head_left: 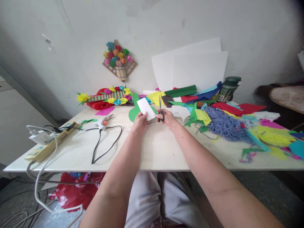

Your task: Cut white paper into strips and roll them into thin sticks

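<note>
My left hand (140,122) pinches the lower edge of a small white paper piece (145,107), held tilted above the table. In my right hand (168,118) is a pair of scissors (161,109) with dark handles, its blades pointing up and away from me. The right fingertips are close to the paper's lower right corner; whether they touch it I cannot tell. Behind the paper lies a green cut-out shape (134,114), partly covered by it and by my left hand.
A white glue gun (101,123) with a looped black cord lies left, near a power strip (49,142). Blue-purple yarn (225,125) and coloured paper scraps spread right. A dark bottle (229,90) stands at the back. A flower-decorated craft piece (106,96) leans by the wall.
</note>
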The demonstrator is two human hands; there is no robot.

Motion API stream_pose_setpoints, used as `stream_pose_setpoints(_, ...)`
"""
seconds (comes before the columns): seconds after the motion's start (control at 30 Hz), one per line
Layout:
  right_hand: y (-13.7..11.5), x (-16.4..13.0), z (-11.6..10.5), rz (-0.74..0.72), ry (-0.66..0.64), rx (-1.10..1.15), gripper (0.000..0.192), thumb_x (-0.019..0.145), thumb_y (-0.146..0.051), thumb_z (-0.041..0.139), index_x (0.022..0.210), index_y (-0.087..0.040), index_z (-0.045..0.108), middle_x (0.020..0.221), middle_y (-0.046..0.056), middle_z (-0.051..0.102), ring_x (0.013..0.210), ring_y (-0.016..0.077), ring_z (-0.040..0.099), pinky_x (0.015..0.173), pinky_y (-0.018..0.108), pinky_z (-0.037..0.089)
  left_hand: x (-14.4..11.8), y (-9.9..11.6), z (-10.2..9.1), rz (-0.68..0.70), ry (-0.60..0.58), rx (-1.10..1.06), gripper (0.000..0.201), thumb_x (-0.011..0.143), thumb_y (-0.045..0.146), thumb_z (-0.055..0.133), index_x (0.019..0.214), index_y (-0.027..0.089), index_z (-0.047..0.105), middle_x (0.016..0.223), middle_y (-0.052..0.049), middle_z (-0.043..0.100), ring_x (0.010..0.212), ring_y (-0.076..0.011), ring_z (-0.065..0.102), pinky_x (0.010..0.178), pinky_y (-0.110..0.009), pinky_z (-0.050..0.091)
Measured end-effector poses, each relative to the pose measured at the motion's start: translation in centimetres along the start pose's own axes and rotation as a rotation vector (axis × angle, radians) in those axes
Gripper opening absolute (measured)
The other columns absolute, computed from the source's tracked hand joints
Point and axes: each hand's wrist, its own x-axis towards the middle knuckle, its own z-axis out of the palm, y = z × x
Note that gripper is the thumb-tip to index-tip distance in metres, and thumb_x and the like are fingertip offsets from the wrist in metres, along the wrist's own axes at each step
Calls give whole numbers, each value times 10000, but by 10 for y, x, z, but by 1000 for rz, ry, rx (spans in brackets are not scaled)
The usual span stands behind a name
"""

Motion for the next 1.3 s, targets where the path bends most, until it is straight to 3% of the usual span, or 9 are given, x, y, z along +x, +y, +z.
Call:
stream_pose_setpoints(0.13, 0, -1, 2, 47, 103, -31, 293, 661, -183, 733, 887, -151, 550, 514, -33, 597, 418, 102, 570, 292, 156, 250, 0, -1, -1, 68, 3, 186, 348, 628, 326, 753, 926, 172, 662, 957, -59, 663, 931, -205, 612, 805, -327, 510)
stream_pose_setpoints(0.27, -2, 1, -1, 92, 180, 41, 203, 758, -286, 664, 845, -166, 526, 549, 4, 638, 427, 105, 580, 296, 158, 258, 5, -3, -3, 333, 107, 508, 223, 619, 320, 741, 782, 173, 702, 1030, -72, 600, 1034, -217, 542, 806, -290, 488)
stream_pose_setpoints(0.53, -5, 2, -7, -14, -30, 155, 371, 670, -457, 717, 813, -162, 543, 529, -19, 592, 424, 94, 557, 306, 168, 256, 6, 1, -2, 794, 166, 1151, 256, 730, 120, 577, 889, 247, 732, 1273, -78, 508, 935, -192, 541, 813, -356, 475)
stream_pose_setpoints(0.7, -6, 1, -10, -32, -101, 149, 506, 551, -342, 786, 965, -169, 552, 563, -49, 568, 426, 104, 554, 320, 179, 268, 0, 7, 1, 867, 247, 1248, 227, 761, 125, 554, 857, 246, 721, 1300, -45, 512, 1045, -229, 513, 897, -398, 438)
stream_pose_setpoints(0.87, -5, 1, -10, -79, -79, 28, 554, 480, -247, 778, 988, -167, 572, 552, -73, 538, 429, 84, 505, 369, 188, 309, 5, 4, 1, 798, 285, 1059, 226, 757, 248, 614, 969, 224, 688, 1342, -93, 462, 1051, -234, 533, 799, -349, 497)
stream_pose_setpoints(1.0, -2, 3, -9, -124, -21, -1, 575, 461, -226, 763, 999, -177, 568, 570, -84, 523, 477, 75, 489, 448, 200, 366, 7, 1, 2, 412, 391, 582, 444, 781, 493, 566, 1090, 178, 608, 1112, -128, 584, 798, -168, 622, 606, -275, 522)
stream_pose_setpoints(1.13, 1, 4, -8, -177, -10, -49, 570, 476, -233, 751, 1010, -183, 558, 559, -95, 504, 517, 73, 480, 501, 196, 379, -1, 0, 6, 18, 137, 327, 463, 686, 545, 659, 839, 109, 619, 657, -46, 602, 525, -108, 564, 523, -243, 502)
stream_pose_setpoints(1.2, 0, 3, -7, -196, -8, -86, 557, 488, -241, 749, 1007, -182, 553, 543, -103, 490, 520, 72, 473, 502, 190, 368, -5, -1, 8, -64, 16, 311, 404, 611, 449, 758, 763, 102, 618, 620, -42, 609, 503, -104, 556, 511, -233, 493)
stream_pose_setpoints(1.3, -1, 0, -5, -176, -17, -126, 564, 484, -260, 766, 994, -177, 540, 540, -102, 502, 519, 81, 498, 515, 199, 389, -7, -3, 9, -87, -13, 277, 359, 599, 362, 783, 785, 98, 627, 669, -66, 656, 550, -136, 605, 522, -244, 496)
